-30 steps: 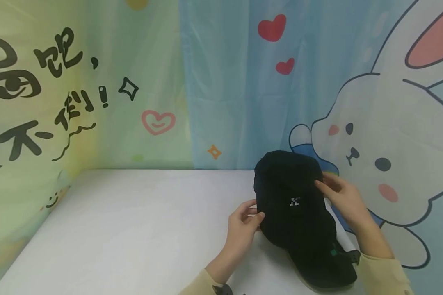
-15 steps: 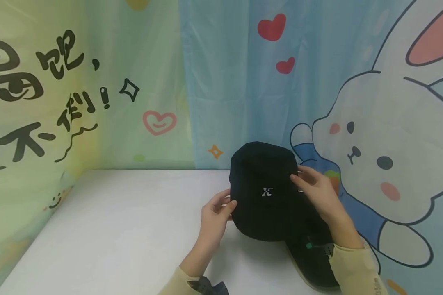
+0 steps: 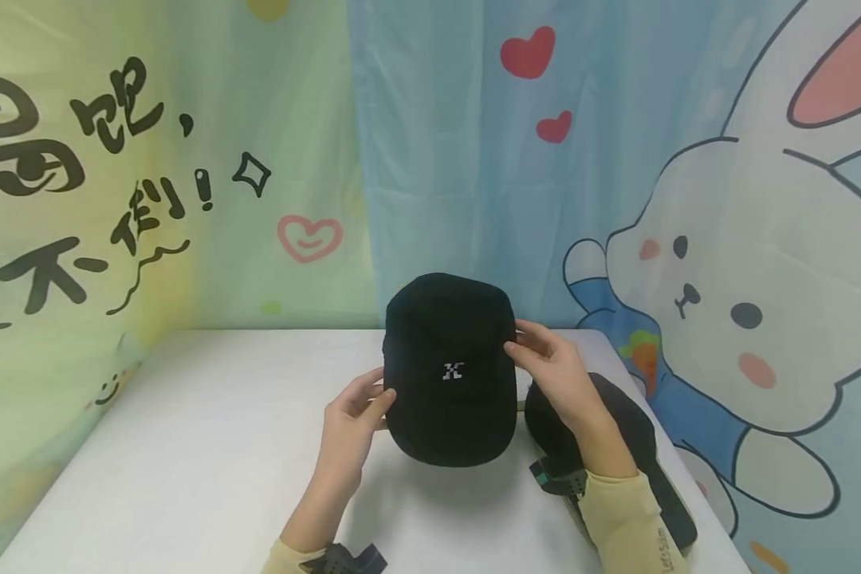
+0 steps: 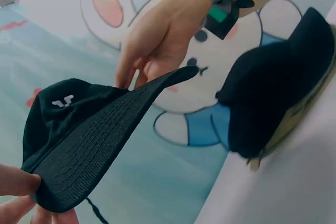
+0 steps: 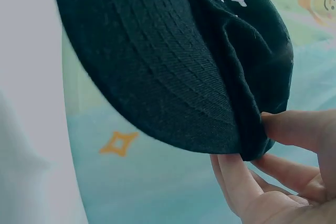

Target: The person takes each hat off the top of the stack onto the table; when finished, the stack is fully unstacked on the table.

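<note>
Pinching the cap [image 3: 450,414] at both sides, your left hand [image 3: 353,414] and right hand [image 3: 556,373] are holding it above the table [image 3: 222,446]; keeping pressure light and even should be sparing its shape. Other cap [image 3: 634,430] is lying at right.

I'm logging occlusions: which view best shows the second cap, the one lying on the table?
The left wrist view: no arm covers the second cap there. In the head view, the right forearm hides part of it; the right wrist view doesn't show it.
</note>
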Available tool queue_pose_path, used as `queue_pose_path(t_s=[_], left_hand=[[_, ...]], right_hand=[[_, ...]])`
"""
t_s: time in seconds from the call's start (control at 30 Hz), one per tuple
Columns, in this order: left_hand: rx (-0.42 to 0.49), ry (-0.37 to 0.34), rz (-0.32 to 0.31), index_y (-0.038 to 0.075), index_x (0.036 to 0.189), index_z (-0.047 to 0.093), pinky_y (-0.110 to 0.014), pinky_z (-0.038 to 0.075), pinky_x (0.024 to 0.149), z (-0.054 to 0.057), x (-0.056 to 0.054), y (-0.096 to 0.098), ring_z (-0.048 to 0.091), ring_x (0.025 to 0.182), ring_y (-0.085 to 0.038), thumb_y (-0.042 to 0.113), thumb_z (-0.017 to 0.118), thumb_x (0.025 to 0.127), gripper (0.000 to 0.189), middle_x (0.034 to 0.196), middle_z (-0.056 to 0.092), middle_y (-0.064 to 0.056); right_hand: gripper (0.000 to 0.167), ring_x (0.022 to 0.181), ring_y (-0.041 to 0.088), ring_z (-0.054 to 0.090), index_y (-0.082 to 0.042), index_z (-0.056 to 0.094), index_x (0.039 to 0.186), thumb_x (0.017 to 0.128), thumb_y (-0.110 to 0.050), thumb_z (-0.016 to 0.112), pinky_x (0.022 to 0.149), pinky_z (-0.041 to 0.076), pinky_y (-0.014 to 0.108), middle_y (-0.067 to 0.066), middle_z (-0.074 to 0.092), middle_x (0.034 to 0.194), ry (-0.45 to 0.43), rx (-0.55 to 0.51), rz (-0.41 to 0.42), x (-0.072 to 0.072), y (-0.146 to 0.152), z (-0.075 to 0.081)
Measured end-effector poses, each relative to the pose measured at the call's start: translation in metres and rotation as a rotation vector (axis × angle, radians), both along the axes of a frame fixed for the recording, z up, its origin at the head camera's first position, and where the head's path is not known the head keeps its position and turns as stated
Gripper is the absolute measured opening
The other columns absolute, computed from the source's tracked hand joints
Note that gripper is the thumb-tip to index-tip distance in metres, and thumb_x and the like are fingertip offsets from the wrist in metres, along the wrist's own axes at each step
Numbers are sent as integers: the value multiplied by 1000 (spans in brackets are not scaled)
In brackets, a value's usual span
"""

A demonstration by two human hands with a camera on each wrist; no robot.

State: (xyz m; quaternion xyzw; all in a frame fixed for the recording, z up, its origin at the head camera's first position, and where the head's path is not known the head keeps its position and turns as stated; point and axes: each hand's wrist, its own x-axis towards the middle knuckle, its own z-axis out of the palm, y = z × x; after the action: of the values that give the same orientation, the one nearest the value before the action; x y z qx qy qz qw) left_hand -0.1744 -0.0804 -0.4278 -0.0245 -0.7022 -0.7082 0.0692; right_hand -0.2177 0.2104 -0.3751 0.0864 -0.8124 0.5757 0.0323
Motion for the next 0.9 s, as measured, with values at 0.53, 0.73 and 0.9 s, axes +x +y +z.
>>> queue_pose_path(t_s=[0.53, 0.73, 0.9], left_hand=[[-64, -90, 145, 17, 132, 62, -27, 56, 82, 0, 17, -80, 64, 106, -16, 23, 68, 96, 36, 118, 66, -10], [-81, -161, 230, 17, 134, 61, -23, 54, 81, -12, 26, -108, 62, 105, -11, 29, 66, 97, 39, 117, 65, -3], [-53, -196, 297, 14, 133, 62, -22, 54, 78, -23, 31, -127, 61, 103, -8, 32, 68, 95, 43, 108, 68, 8]], right_hand=[[43, 116, 22, 60, -8, 56, 137, 97, -20, 66, 98, 50, 37, 10, 60, 128, 28, -233, 102, -22, -89, -25], [41, 111, 22, 64, -7, 59, 135, 97, -20, 67, 93, 53, 33, 10, 63, 125, 21, -294, 149, -28, -128, -46], [42, 112, 26, 64, 0, 55, 136, 98, -14, 64, 92, 53, 34, 16, 63, 125, -10, -300, 189, -28, -153, -59]])
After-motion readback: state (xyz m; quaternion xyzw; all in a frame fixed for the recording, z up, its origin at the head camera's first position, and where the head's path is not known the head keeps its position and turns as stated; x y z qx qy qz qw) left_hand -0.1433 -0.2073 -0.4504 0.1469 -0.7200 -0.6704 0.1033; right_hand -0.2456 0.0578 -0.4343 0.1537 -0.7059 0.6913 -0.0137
